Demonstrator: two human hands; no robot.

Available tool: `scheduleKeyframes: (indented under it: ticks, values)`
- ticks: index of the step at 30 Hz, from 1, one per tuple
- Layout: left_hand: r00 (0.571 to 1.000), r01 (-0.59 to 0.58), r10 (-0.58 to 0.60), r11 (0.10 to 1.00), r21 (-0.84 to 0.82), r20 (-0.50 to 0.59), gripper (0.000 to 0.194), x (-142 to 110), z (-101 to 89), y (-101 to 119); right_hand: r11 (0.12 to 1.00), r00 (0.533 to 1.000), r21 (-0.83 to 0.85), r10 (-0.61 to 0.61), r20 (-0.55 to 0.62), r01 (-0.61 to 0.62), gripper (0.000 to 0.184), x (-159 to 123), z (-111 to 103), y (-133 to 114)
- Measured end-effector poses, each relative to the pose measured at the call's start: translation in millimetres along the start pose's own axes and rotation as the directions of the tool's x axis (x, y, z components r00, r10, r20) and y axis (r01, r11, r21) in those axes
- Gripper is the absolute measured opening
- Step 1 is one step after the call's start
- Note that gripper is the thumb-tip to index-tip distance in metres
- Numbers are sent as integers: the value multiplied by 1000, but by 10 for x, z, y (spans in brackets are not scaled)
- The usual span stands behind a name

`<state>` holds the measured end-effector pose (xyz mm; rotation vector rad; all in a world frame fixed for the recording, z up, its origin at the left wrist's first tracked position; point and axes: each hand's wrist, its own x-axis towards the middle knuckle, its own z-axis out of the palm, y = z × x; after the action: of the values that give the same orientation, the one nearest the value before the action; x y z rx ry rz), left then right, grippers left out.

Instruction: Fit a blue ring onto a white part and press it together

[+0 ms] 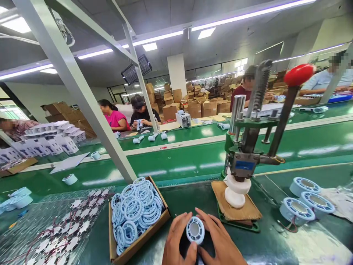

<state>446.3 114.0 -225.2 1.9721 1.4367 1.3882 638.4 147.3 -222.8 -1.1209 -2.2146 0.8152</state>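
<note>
Both my hands are at the front edge of the green table, around a small light-blue round housing [195,230] with a ring of slots and a silver disc in its middle. My left hand [176,241] grips it from the left, its thumb on the lower rim. From the right, my right hand [222,241] has its fingers curved against the housing. Just left of my hands stands a cardboard box [146,244] heaped with light-blue slotted rings [134,207]. A hand press [244,162] with a red-knobbed lever [299,75] and white round pads [235,197] is ahead on the right.
Several light-blue housings [296,210] with silver discs sit at the right. On the left, wired silver plates [73,230] lie on plastic sheeting. A green conveyor [176,162] crosses behind the table, beside a slanting metal post [82,92]. Several people work beyond it.
</note>
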Motion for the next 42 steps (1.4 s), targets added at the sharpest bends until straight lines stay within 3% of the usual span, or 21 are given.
scheduleKeyframes:
  ticks: [3, 6, 11, 16, 23, 28, 33, 42]
  values:
    - [996, -85, 85, 995, 54, 13, 54, 6, 36, -58, 999, 998, 10, 41, -37, -41, 79, 20, 87, 87]
    - [999, -31, 30, 999, 32, 24, 54, 30, 21, -44, 994, 993, 16, 111, -41, -110, 66, 16, 145, 157]
    - [994, 46, -42, 998, -36, 103, 51, 21, -20, -42, 1000, 999, 7, 16, -32, -16, 59, -13, 99, 209]
    - [996, 48, -49, 999, 15, 73, 57, -64, 32, -190, 1000, 999, 7, -21, 34, 21, 65, -42, 70, 239]
    - [998, 61, -62, 998, 21, 34, 57, -104, 57, -218, 996, 993, -18, 84, 78, -82, 63, -50, -4, 107]
    - [994, 88, -85, 996, -30, 73, 53, -72, 49, -289, 991, 990, 29, 133, 50, -134, 64, -41, -70, -11]
    - [996, 62, -57, 996, -63, 72, 53, -48, 34, -268, 994, 996, 76, 79, 30, -81, 63, -61, -99, -49]
    - [955, 188, -170, 981, -53, 241, 56, -9, -154, -194, 998, 999, 48, -33, 16, 32, 61, -60, -112, -12]
